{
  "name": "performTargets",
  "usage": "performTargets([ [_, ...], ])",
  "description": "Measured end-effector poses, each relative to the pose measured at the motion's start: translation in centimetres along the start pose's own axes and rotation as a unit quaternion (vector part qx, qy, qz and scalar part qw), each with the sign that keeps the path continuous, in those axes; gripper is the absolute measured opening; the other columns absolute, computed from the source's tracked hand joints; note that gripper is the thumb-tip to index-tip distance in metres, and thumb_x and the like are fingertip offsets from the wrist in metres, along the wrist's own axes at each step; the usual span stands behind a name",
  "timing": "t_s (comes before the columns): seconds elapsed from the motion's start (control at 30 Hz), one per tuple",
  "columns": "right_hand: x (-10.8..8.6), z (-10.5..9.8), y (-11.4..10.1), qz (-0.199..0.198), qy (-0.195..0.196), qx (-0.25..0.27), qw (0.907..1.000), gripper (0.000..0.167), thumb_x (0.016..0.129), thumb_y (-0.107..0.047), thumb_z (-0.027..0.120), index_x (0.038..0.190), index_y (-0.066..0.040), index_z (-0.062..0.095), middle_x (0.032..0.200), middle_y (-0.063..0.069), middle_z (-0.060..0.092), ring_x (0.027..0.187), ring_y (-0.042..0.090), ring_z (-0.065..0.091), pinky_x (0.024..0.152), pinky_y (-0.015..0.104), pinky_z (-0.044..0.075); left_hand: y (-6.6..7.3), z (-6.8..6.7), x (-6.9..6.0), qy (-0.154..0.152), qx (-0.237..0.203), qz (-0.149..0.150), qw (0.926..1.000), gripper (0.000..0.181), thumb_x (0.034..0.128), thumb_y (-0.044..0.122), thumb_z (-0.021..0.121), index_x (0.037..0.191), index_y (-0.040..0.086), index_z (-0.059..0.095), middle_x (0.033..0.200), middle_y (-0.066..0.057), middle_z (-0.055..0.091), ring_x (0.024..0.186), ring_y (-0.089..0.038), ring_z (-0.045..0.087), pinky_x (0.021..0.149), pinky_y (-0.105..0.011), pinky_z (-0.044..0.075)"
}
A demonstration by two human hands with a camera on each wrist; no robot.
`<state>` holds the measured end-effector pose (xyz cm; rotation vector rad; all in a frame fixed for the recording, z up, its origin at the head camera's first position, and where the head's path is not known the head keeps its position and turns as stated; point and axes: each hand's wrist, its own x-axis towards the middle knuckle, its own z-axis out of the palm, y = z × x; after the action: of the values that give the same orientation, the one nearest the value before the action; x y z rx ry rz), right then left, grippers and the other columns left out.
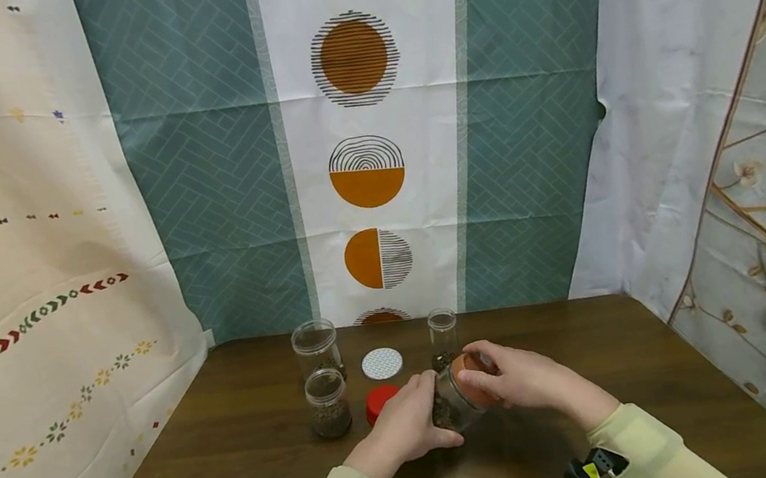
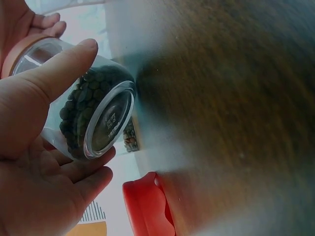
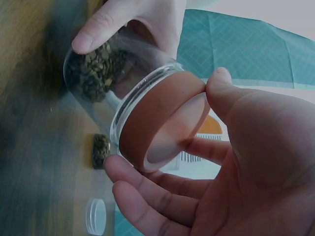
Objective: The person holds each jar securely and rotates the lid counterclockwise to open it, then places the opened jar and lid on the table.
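A clear jar of dark pellet-like or dried pieces is tilted on its side above the table, its base toward the left. My left hand grips the glass body, thumb on one side and fingers on the other. On the jar's mouth sits an orange-brown lid with a paler top. My right hand holds this lid by its rim, thumb on one edge and fingers around the opposite one. Close by the left hand lies a red lid, partly hidden behind that hand.
Two open jars with dark contents stand left, a larger jar behind a smaller jar. A slim jar stands behind the hands. The flat patterned white lid lies between them on the brown table. Cloth hangs behind.
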<state>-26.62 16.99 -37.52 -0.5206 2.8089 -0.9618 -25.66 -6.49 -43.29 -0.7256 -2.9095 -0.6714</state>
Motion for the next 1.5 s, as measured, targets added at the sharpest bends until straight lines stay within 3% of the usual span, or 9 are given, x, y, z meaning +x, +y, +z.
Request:
performTargets([
  [0.2, -0.2, 0.1, -0.1, -0.027, -0.006, 0.015, 0.9995, 0.065, 0.105, -0.051, 0.075, 0.157, -0.016, 0.056, 0.117, 0.005, 0.069, 0.077, 0.021, 0.071, 0.072, 0.043, 0.058, 0.1, 0.2, 0.0, -0.002, -0.001, -0.004, 1.0, 0.095, 0.0804, 0.044, 0.101, 0.149, 0.0, 0.052, 0.131, -0.012, 0.065, 0.116, -0.024, 0.066, 0.099, -0.043, 0.057],
  [0.33, -0.3, -0.2, 0.2, -0.063, -0.003, -0.009, 0.998, 0.065, 0.105, -0.048, 0.075, 0.157, -0.014, 0.057, 0.133, 0.007, 0.069, 0.105, 0.025, 0.072, 0.091, 0.052, 0.058, 0.1, 0.1, 0.0, -0.002, 0.001, -0.003, 1.0, 0.097, 0.0807, 0.045, 0.101, 0.151, -0.001, 0.051, 0.134, -0.014, 0.065, 0.119, -0.026, 0.066, 0.1, -0.045, 0.057],
  [0.43, -0.3, -0.5, 0.7, -0.098, -0.011, -0.018, 0.995, 0.066, 0.106, -0.046, 0.075, 0.159, -0.013, 0.055, 0.145, 0.01, 0.065, 0.129, 0.031, 0.064, 0.105, 0.06, 0.053, 0.1, 0.1, -0.1, 0.002, 0.001, 0.0, 1.0, 0.096, 0.0803, 0.044, 0.101, 0.149, 0.0, 0.052, 0.131, -0.012, 0.065, 0.116, -0.025, 0.066, 0.099, -0.044, 0.057],
  [0.5, -0.4, -0.7, 1.0, -0.121, -0.03, -0.015, 0.9921, 0.066, 0.107, -0.042, 0.075, 0.161, -0.011, 0.052, 0.149, 0.013, 0.061, 0.135, 0.035, 0.061, 0.107, 0.062, 0.05, 0.1, 0.1, -0.1, 0.006, 0.001, 0.005, 1.0, 0.094, 0.0798, 0.043, 0.102, 0.147, 0.0, 0.053, 0.127, -0.011, 0.065, 0.113, -0.023, 0.066, 0.097, -0.043, 0.057],
  [0.7, -0.6, -0.9, 1.5, -0.157, -0.066, -0.014, 0.9852, 0.068, 0.106, -0.037, 0.077, 0.164, -0.017, 0.048, 0.153, 0.014, 0.052, 0.133, 0.032, 0.056, 0.106, 0.058, 0.049, 0.1, 0.3, -0.1, 0.011, 0.004, 0.013, 0.9998, 0.091, 0.0788, 0.043, 0.103, 0.144, 0.003, 0.054, 0.123, -0.009, 0.064, 0.11, -0.021, 0.065, 0.095, -0.041, 0.057],
  [1.1, -0.7, -1.1, 1.4, -0.185, -0.058, -0.013, 0.981, 0.065, 0.103, -0.026, 0.082, 0.16, -0.022, 0.052, 0.145, 0.008, 0.055, 0.127, 0.029, 0.057, 0.104, 0.06, 0.051, 0.1, 0.1, -0.1, 0.009, -0.008, 0.005, 0.9999, 0.093, 0.0793, 0.042, 0.102, 0.147, 0.002, 0.052, 0.126, -0.009, 0.064, 0.11, -0.022, 0.064, 0.096, -0.043, 0.057],
  [1.33, -0.9, -1.2, 1.3, -0.206, -0.059, -0.014, 0.9767, 0.064, 0.101, -0.017, 0.083, 0.158, -0.017, 0.054, 0.153, 0.007, 0.052, 0.137, 0.03, 0.053, 0.111, 0.062, 0.047, 0.0, 0.1, -0.1, 0.013, -0.013, 0.008, 0.9998, 0.09, 0.0788, 0.042, 0.103, 0.143, 0.004, 0.053, 0.12, -0.005, 0.062, 0.103, -0.018, 0.062, 0.091, -0.04, 0.056],
  [1.5, -1.0, -1.2, 1.2, -0.216, -0.055, -0.029, 0.9744, 0.063, 0.1, -0.012, 0.083, 0.156, -0.02, 0.056, 0.155, 0.004, 0.051, 0.141, 0.028, 0.052, 0.113, 0.057, 0.046, -0.1, 0.1, -0.1, 0.012, -0.009, 0.011, 0.9998, 0.09, 0.0789, 0.042, 0.103, 0.144, 0.003, 0.053, 0.12, -0.006, 0.063, 0.104, -0.018, 0.063, 0.091, -0.04, 0.056],
])
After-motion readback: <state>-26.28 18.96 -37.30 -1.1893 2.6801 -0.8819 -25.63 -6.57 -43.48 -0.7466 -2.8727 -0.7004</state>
